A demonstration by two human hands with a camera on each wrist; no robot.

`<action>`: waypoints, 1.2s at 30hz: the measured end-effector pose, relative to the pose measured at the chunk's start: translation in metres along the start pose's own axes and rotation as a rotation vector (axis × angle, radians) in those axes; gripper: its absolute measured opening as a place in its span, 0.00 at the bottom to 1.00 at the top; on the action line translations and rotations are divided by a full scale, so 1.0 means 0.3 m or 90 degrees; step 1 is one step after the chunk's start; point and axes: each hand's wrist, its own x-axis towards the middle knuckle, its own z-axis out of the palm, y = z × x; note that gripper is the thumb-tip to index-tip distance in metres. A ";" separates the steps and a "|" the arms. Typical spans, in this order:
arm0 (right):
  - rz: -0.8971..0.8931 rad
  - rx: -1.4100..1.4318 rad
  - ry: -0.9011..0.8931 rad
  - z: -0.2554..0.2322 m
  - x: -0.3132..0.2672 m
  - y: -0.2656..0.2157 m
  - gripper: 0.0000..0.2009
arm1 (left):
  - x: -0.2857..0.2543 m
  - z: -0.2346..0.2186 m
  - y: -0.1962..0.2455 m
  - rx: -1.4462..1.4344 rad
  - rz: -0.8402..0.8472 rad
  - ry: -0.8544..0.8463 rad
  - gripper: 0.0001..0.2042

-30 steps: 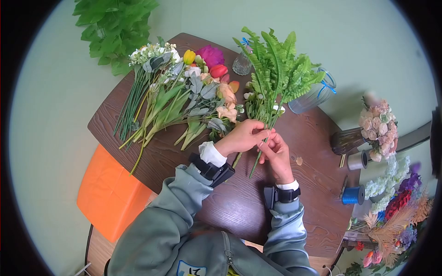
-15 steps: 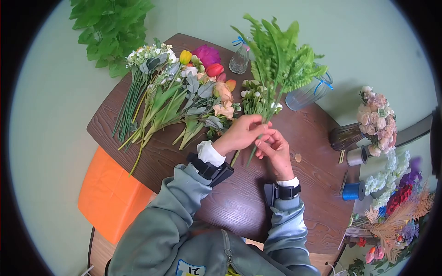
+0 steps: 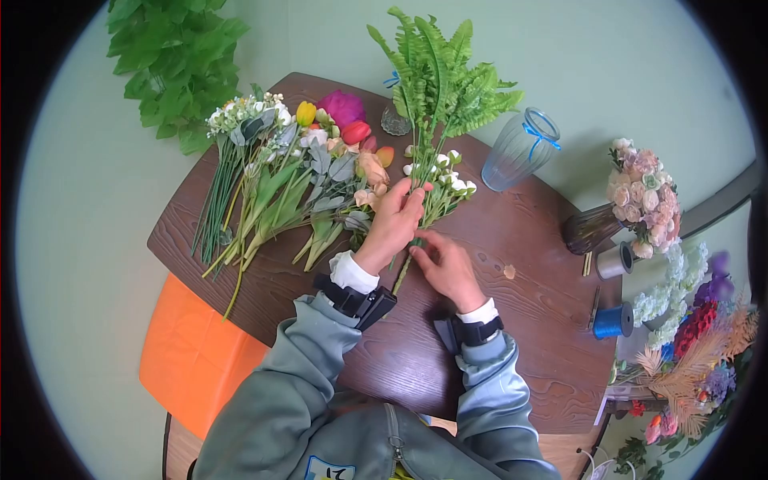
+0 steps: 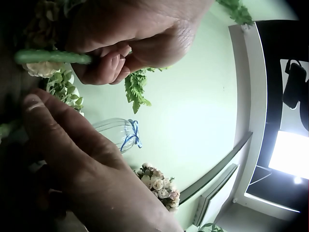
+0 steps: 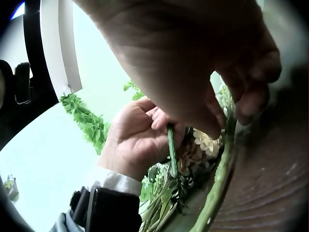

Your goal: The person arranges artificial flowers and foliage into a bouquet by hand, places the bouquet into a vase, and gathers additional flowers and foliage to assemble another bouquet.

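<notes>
In the head view my left hand [image 3: 392,224] holds a bunch of green fern leaves [image 3: 440,80] upright by its stem. The lower end of that fern stem [image 4: 53,57] sticks out below the curled fingers in the left wrist view. My right hand [image 3: 448,268] is just below and to the right, close over the table. Its thumb and fingertips pinch the thick green stem [image 5: 217,183] of a spray with white blossoms [image 3: 456,184]. That spray lies on the wooden table, partly hidden behind both hands.
Mixed artificial flowers [image 3: 296,176] lie across the table's left side. At the back stand a ribbed glass vase [image 3: 512,156] with blue ribbon and a small glass vase [image 3: 395,122]. A dark vase [image 3: 588,232] of roses and spools, one blue [image 3: 612,322], are at right.
The left hand has moved left and up with the fern. My right hand has left the fern stem and come down to the white-blossom stem. The head view has shifted slightly.
</notes>
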 end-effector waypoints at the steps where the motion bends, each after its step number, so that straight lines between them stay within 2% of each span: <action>1: 0.031 -0.070 -0.021 0.005 -0.004 -0.021 0.13 | -0.002 0.003 0.005 0.002 -0.001 -0.003 0.10; 2: 0.062 -0.141 -0.043 0.006 -0.007 -0.032 0.13 | -0.005 0.007 0.012 -0.015 -0.017 0.011 0.10; 6: 0.113 -0.163 -0.070 -0.004 -0.016 -0.032 0.10 | -0.004 0.000 0.015 -0.061 -0.029 0.026 0.10; 10: 0.100 -0.172 -0.050 -0.015 -0.017 0.010 0.09 | -0.007 0.003 0.014 -0.055 -0.029 0.029 0.11; 13: 0.081 0.008 0.058 -0.031 -0.008 0.048 0.13 | -0.004 0.001 0.016 -0.063 -0.027 0.024 0.11; 14: 0.082 0.009 0.061 -0.038 -0.004 0.058 0.13 | -0.005 0.003 0.018 -0.074 -0.018 0.027 0.11; 16: 0.207 0.340 0.102 -0.057 0.011 0.062 0.14 | -0.006 0.004 0.019 -0.083 -0.008 0.027 0.11; 17: 0.216 0.438 0.094 -0.074 0.013 0.054 0.15 | -0.006 0.004 0.019 -0.091 0.004 0.033 0.11; 18: 0.213 0.440 0.098 -0.080 0.017 0.053 0.15 | -0.005 0.004 0.021 -0.098 0.016 0.038 0.12; 20: 0.175 0.566 0.106 -0.086 0.020 0.054 0.15 | -0.004 0.004 0.029 -0.112 0.044 0.037 0.12; 26: 0.107 0.716 0.057 -0.086 0.023 0.043 0.15 | -0.005 0.005 0.027 -0.159 0.112 0.061 0.12; 36: 0.030 0.736 0.025 -0.088 0.006 0.021 0.19 | -0.006 0.015 0.020 -0.145 0.101 0.079 0.12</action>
